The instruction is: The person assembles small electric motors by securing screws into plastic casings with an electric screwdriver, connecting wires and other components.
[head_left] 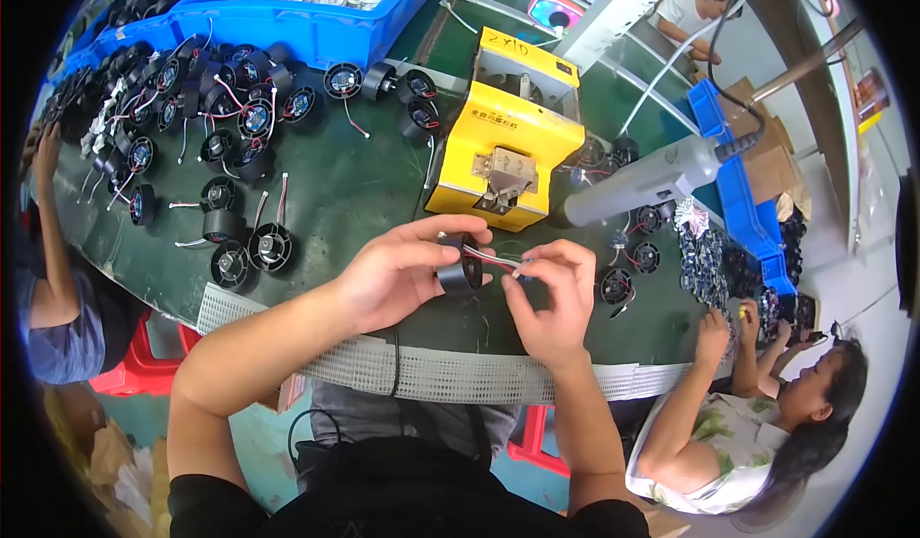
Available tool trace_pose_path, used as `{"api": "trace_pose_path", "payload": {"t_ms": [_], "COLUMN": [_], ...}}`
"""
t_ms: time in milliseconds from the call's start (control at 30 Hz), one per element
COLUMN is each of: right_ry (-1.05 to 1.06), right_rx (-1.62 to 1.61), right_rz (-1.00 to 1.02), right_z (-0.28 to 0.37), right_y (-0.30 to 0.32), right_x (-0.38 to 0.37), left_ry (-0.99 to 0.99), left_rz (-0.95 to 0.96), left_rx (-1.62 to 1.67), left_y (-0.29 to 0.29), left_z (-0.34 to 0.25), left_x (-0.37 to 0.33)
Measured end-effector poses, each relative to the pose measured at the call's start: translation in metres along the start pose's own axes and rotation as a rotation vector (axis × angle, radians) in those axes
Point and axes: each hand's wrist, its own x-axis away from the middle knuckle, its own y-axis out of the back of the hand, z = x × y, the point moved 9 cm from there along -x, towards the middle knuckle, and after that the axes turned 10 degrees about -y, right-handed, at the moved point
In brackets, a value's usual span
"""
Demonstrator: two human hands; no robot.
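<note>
My left hand (383, 272) is closed around a small round black fan (454, 277), held over the near edge of the green table. Several thin wires (491, 257), white, red and dark, run from the fan across to my right hand (558, 308). Thumb and forefinger of that hand pinch the wires close to their small white plug end. Just beyond both hands stands a yellow box-shaped machine (510, 136) with a metal mechanism (508, 172) on its front. Neither hand touches it.
Several similar fans (254, 116) crowd the left of the table (335, 193), below a blue bin (331, 35) of white parts. A grey electric screwdriver (642, 185) slants beside the machine. Circuit boards (702, 265) lie at right. Co-workers sit on both sides.
</note>
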Motion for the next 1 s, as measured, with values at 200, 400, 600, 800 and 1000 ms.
{"api": "trace_pose_path", "payload": {"t_ms": [200,400,600,800,1000], "right_ry": [-0.132,-0.708,-0.774,-0.558,-0.526], "right_rx": [-0.146,-0.921,-1.013,-0.715,-0.817], "right_rz": [-0.034,0.182,0.076,0.156,0.017], "right_z": [0.002,-0.025,-0.022,0.0,-0.01], "right_y": [0.007,-0.045,-0.038,-0.032,-0.036], "right_x": [-0.004,0.01,0.006,-0.004,0.007], "left_ry": [-0.168,-0.142,-0.228,-0.135,-0.164], "left_rz": [0.028,0.085,0.237,0.432,0.461], "left_rx": [-0.015,-0.159,-0.298,-0.412,-0.444], "left_y": [-0.007,-0.005,-0.022,-0.03,-0.038], "left_z": [-0.014,-0.009,-0.024,-0.016,-0.012], "left_x": [0.001,0.0,0.0,0.003,0.006]}}
